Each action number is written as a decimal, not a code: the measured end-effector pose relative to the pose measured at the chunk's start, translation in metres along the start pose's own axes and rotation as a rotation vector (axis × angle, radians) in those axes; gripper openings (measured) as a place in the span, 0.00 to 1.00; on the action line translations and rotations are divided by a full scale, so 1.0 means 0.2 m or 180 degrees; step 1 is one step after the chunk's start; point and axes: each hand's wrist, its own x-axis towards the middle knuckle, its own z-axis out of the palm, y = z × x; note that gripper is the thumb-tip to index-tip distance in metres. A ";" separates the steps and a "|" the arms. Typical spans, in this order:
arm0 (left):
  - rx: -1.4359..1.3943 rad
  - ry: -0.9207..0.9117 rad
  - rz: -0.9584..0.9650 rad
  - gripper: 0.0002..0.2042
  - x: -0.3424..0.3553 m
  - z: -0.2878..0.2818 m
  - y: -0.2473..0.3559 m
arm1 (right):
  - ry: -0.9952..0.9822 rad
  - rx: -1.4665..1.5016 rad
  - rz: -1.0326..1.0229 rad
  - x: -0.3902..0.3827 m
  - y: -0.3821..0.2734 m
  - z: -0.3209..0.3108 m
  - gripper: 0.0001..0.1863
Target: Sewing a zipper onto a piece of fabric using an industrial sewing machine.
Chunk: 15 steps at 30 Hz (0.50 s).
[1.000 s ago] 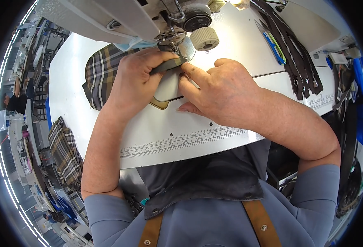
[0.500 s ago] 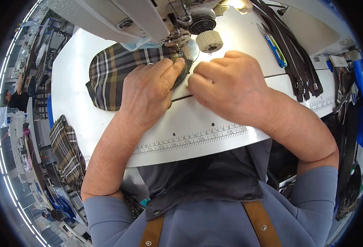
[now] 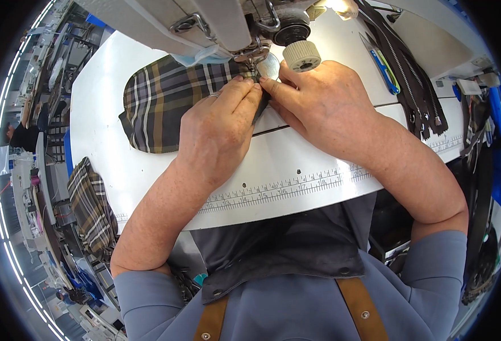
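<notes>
A plaid fabric piece (image 3: 158, 105) in grey, tan and white lies on the white table, its right edge running under the presser foot (image 3: 252, 55) of a sewing machine (image 3: 205, 23). My left hand (image 3: 221, 126) is closed on that edge, thumb and fingertips pressed together just in front of the foot. From the other side my right hand (image 3: 331, 108) pinches the same edge, its thumb close to my left fingertips. Its curled fingers are partly hidden. The needle point is too small to make out.
Dark metal zippers (image 3: 409, 74) lie at the right, with thread snips (image 3: 384, 68) in blue and green beside them. A ruler strip (image 3: 284, 190) runs along the table's front edge. More plaid fabric (image 3: 91, 207) hangs at the left. A knurled knob (image 3: 302, 56) sits above my right hand.
My right hand has moved up and forward from a loose fist beside the fabric to a pinch on its edge. My left hand has shifted slightly right, still holding the fabric.
</notes>
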 end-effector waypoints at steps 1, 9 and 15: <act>0.0052 -0.0021 -0.0002 0.23 0.00 0.00 0.00 | 0.0021 0.0003 0.0014 0.00 0.00 0.00 0.05; 0.0066 -0.0025 0.0012 0.23 0.01 0.00 0.00 | 0.0105 0.0083 0.0057 0.00 0.00 0.01 0.07; 0.0042 0.0006 -0.0046 0.22 0.02 0.02 -0.01 | 0.0165 0.0074 0.0121 0.01 0.01 0.01 0.09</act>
